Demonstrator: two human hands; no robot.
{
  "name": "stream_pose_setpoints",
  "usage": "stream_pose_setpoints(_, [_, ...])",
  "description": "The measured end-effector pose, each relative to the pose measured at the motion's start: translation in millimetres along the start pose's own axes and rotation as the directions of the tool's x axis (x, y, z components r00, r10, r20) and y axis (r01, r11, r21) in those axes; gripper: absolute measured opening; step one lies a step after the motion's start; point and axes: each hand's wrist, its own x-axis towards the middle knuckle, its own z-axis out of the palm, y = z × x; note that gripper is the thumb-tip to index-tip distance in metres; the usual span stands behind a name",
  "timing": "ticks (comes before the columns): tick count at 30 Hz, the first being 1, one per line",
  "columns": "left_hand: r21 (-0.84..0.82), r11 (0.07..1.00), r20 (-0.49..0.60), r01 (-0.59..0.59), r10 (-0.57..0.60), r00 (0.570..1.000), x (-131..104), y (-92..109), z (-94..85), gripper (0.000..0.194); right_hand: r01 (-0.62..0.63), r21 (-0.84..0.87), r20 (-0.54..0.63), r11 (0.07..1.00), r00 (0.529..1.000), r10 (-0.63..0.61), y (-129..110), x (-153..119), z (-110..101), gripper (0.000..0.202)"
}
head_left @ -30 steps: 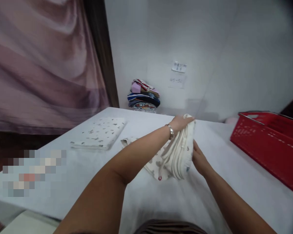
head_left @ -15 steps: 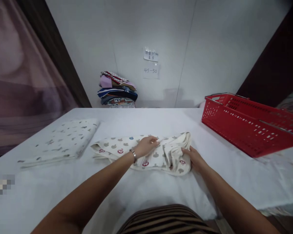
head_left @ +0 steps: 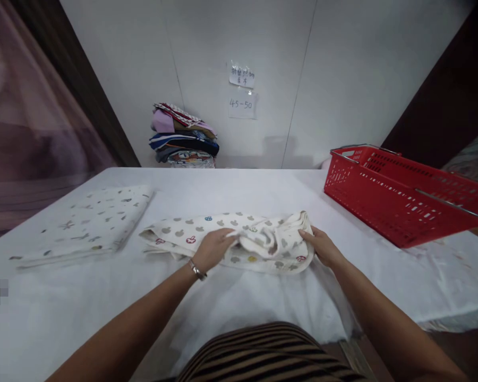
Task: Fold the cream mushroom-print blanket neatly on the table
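Note:
A cream cloth [head_left: 223, 225] printed with grey apple shapes and red, blue and yellow motifs lies partly folded in front of me. My left hand [head_left: 214, 249], with a bracelet at the wrist, pinches a bunched edge of it and lifts that edge slightly near the middle. At the cloth's right end, my right hand [head_left: 322, 246] grips the rounded corner between thumb and fingers. To the left, a second white cloth [head_left: 99, 220] with small scattered prints lies folded flat, apart from both hands.
The white-covered table [head_left: 239, 188] runs back to a pale wall. On its right stands a red plastic basket [head_left: 398, 199] with metal handles. A stack of folded fabrics [head_left: 184, 135] rises behind the back edge, and paper signs [head_left: 242, 103] hang on the wall.
My left hand has moved left and down and now holds a raised cloth edge, where before it rested over the cloth. My right hand stays at the right corner. The view has shifted slightly.

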Motion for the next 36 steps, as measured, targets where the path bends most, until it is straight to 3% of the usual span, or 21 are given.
stream_pose_setpoints(3, [-0.186,0.97,-0.148,0.158,-0.187,0.971,19,13,-19.0,0.04,-0.06,-0.244,0.035,0.968,0.997,0.071,3,-3,-17,0.045])
stream_pose_setpoints(5, [-0.247,0.951,-0.163,0.188,-0.231,0.959,28,19,-29.1,0.043,-0.047,-0.468,-0.021,0.883,0.999,0.042,0,-5,-28,0.045])
stream_pose_setpoints(7, [-0.262,0.948,-0.134,0.179,-0.22,0.966,34,24,-36.3,0.043,0.057,-0.642,-0.109,0.765,0.98,-0.164,-7,-4,-33,0.046])
stream_pose_setpoints(9, [-0.243,0.958,-0.104,0.15,-0.18,0.978,38,30,-41.4,0.042,0.215,-0.699,-0.108,0.682,0.911,-0.398,-18,-2,-27,0.045])
stream_pose_setpoints(11, [-0.2,0.972,-0.076,0.127,-0.145,0.987,41,39,-45.1,0.039,0.397,-0.65,0.02,0.648,0.862,-0.507,-29,0,-12,0.044])
stream_pose_setpoints(13, [-0.143,0.984,-0.076,0.106,-0.117,0.99,44,48,-48.6,0.039,0.54,-0.562,0.218,0.627,0.828,-0.517,-38,3,9,0.048])
stream_pose_setpoints(15, [-0.094,0.992,-0.118,0.083,-0.094,0.989,48,55,-53.3,0.04,0.629,-0.493,0.382,0.601,0.777,-0.499,-43,6,29,0.054])
stream_pose_setpoints(17, [-0.068,0.997,-0.176,0.047,-0.058,0.983,54,60,-59.9,0.041,0.641,-0.431,0.437,0.635,0.764,-0.475,-45,9,45,0.053])
stream_pose_setpoints(21, [-0.039,0.998,-0.31,-0.054,0.04,0.95,72,63,-76.2,0.042,0.457,-0.26,0.332,0.85,0.869,-0.366,-46,15,61,0.048])
stream_pose_setpoints(24, [-0.03,0.998,-0.38,-0.05,0.035,0.924,89,66,-82.8,0.041,0.399,-0.245,0.259,0.884,0.905,-0.337,-46,19,69,0.052])
stream_pose_setpoints(28, [0.053,0.997,-0.422,-0.058,0.075,0.903,110,63,-86.6,0.043,0.335,-0.242,0.281,0.911,0.923,-0.264,-58,21,76,0.028])
stream_pose_setpoints(30, [0.153,0.987,-0.431,-0.044,0.107,0.896,122,56,-90.8,0.042,0.331,-0.211,0.239,0.92,0.93,-0.28,-72,29,72,0.026])
stream_pose_setpoints(33, [0.33,0.943,-0.439,0.032,0.124,0.89,132,42,-93.1,0.025,0.33,-0.102,0.061,0.939,0.944,-0.325,-95,58,56,0.027])
stream_pose_setpoints(36, [0.436,0.9,-0.356,-0.024,0.197,0.914,111,39,-73.6,0.022,0.332,-0.108,-0.228,0.937,0.909,-0.349,-110,95,32,0.025])
